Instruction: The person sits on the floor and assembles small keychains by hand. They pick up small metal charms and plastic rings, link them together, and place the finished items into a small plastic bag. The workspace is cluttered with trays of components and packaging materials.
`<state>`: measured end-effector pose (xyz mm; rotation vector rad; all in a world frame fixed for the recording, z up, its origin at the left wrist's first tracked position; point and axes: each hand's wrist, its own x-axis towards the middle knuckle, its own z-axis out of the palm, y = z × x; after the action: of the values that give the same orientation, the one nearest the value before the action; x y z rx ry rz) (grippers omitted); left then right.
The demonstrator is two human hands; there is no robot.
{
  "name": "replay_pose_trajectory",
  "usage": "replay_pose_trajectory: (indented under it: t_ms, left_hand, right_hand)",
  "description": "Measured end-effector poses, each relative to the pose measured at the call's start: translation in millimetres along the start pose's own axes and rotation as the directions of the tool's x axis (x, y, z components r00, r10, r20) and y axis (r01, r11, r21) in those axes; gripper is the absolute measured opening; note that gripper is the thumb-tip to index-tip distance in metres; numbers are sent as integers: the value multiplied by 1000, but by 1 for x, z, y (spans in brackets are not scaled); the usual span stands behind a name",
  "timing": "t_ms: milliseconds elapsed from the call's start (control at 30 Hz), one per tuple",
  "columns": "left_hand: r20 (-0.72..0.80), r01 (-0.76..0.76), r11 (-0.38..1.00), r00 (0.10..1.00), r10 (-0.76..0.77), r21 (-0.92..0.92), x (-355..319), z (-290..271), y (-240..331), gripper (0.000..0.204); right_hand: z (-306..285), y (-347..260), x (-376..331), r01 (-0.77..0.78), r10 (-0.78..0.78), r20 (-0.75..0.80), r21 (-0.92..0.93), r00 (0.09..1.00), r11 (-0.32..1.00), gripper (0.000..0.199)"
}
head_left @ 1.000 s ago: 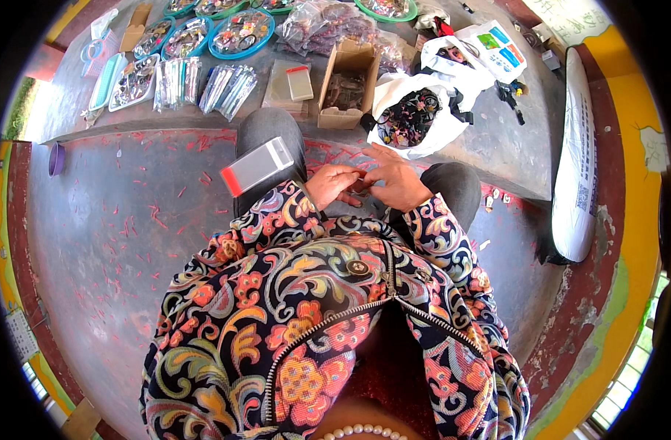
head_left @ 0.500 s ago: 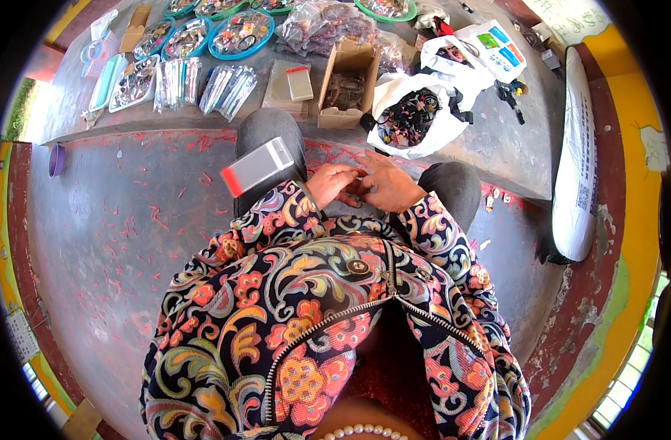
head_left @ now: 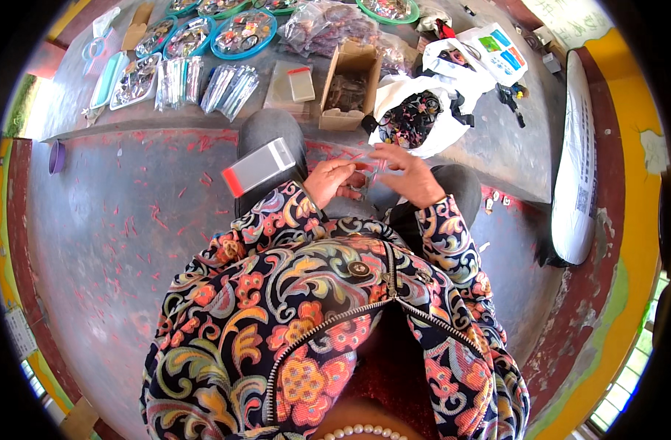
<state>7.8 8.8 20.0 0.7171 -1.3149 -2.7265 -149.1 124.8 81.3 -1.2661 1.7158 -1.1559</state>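
In front of my lap, my left hand (head_left: 331,183) has its fingers bent and closed on a thin see-through piece, which looks like a clear plastic bag (head_left: 379,192). My right hand (head_left: 409,177) is just to its right, fingers curled at the same plastic. The fingers partly hide the bag, and anything inside it cannot be made out. Across my left knee lies a stack of clear plastic bags (head_left: 261,166) with a red band along one end.
On the raised ledge ahead stand an open cardboard box (head_left: 373,67), a white sack (head_left: 455,126) of dark small items, and a blue basin (head_left: 215,48). Bundled packets (head_left: 230,89) lie to the left. Red scraps litter the floor. A purple bucket (head_left: 57,158) stands far left.
My right hand has moved right, away from my left hand, opening a gap where the clear plastic shows. The left hand has barely moved.
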Motion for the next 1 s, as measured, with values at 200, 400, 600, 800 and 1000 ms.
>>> replay_pose_trajectory:
  t_ms: [200, 400, 600, 800, 1000]
  left_hand:
    - [-16, -39, 999, 999, 38, -32, 1, 3, -1, 31]
    - [-4, -51, 999, 999, 51, 10, 0, 4, 0, 31]
    - [10, -44, 999, 999, 44, 20, 2, 1, -5, 31]
    - [8, -40, 998, 999, 40, 43, 1, -1, -6, 31]
    - [-34, -63, 993, 998, 60, -103, 1, 2, 0, 31]
  right_hand:
    - [-4, 13, -9, -271, 285, -66, 169, 956, 948, 20]
    - [12, 13, -7, -178, 154, -161, -150, 975, 972, 10]
    - [18, 4, -6, 157, -237, -113, -475, 965, 866, 13]
    - [26, -4, -4, 150, -257, -184, -454, 949, 878, 11]
    - [21, 1, -6, 58, -209, -283, -462, 936, 885, 16]
